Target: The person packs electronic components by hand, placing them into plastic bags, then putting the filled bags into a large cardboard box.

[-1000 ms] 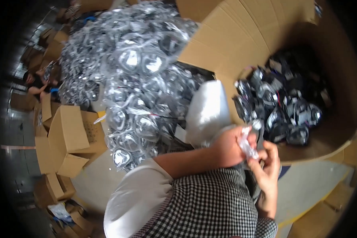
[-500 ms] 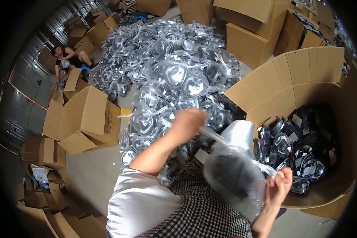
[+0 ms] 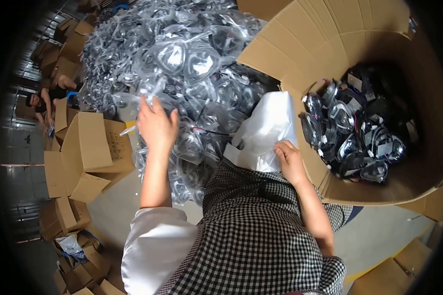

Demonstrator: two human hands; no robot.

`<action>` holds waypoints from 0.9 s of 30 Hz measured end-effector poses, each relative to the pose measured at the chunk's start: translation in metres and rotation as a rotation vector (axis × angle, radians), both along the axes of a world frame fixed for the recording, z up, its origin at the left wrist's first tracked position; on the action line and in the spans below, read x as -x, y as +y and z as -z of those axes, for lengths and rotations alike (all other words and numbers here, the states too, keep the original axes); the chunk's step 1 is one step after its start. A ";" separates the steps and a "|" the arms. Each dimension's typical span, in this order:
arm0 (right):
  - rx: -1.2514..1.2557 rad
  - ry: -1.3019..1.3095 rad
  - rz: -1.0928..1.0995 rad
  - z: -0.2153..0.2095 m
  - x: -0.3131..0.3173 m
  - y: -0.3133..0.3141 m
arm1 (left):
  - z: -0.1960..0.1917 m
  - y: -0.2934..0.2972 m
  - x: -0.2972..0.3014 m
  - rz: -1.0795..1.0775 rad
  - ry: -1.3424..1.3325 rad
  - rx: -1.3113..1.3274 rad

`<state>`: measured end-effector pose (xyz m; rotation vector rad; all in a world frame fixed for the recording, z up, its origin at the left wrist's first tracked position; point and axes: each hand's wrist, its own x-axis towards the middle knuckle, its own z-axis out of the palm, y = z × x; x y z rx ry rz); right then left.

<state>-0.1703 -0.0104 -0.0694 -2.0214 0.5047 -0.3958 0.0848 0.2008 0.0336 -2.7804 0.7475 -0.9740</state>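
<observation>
Two bare hands are at work. The left hand (image 3: 156,125), fingers spread and closed on nothing, is over one large heap of clear plastic bags holding rounded, shiny parts (image 3: 194,59), too many to count; whether its fingertips touch a bag is unclear. The right hand (image 3: 289,160) has its fingers curled against one whitish, translucent plastic sheet or bag (image 3: 273,118), which lies between the heap and the big box; I cannot tell whether it grips the plastic.

One large, open brown cardboard box (image 3: 325,44), at right, contains uncounted black and clear rounded parts with thin wires (image 3: 347,118). At left stands one smaller open brown carton (image 3: 96,137).
</observation>
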 end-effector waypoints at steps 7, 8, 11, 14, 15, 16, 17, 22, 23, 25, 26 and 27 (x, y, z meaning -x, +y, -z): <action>0.005 -0.114 0.046 -0.009 0.027 0.002 | 0.059 -0.078 0.088 0.156 2.269 0.595; 0.064 -0.133 0.037 -0.008 0.031 0.001 | 0.066 -0.086 0.097 0.162 2.275 0.584; 0.480 -0.014 -0.074 -0.033 0.041 -0.007 | 0.049 -0.112 0.119 0.336 1.919 1.028; 0.441 0.009 0.018 -0.050 0.047 -0.008 | 0.036 -0.119 0.120 0.336 1.792 0.931; 0.443 0.011 0.033 -0.058 0.046 -0.006 | 0.036 -0.119 0.120 0.290 1.865 0.969; 0.264 0.004 0.091 -0.067 0.044 -0.005 | 0.037 -0.119 0.122 0.306 1.878 0.950; 0.086 -0.007 0.147 -0.073 0.041 -0.004 | 0.039 -0.117 0.126 0.273 1.939 0.869; 0.074 -0.242 0.087 -0.077 0.045 -0.007 | 0.001 -0.117 0.163 0.211 2.117 1.435; 0.182 -0.121 0.233 -0.065 0.055 -0.014 | -0.004 -0.112 0.160 0.161 2.149 1.616; 0.363 0.194 0.480 -0.030 0.082 -0.033 | -0.011 -0.106 0.138 0.100 2.212 1.764; 0.440 0.377 0.566 -0.016 0.099 -0.046 | -0.016 -0.106 0.124 0.365 2.401 1.819; 0.318 0.540 0.524 -0.019 0.110 -0.054 | -0.017 -0.107 0.116 0.654 2.559 1.869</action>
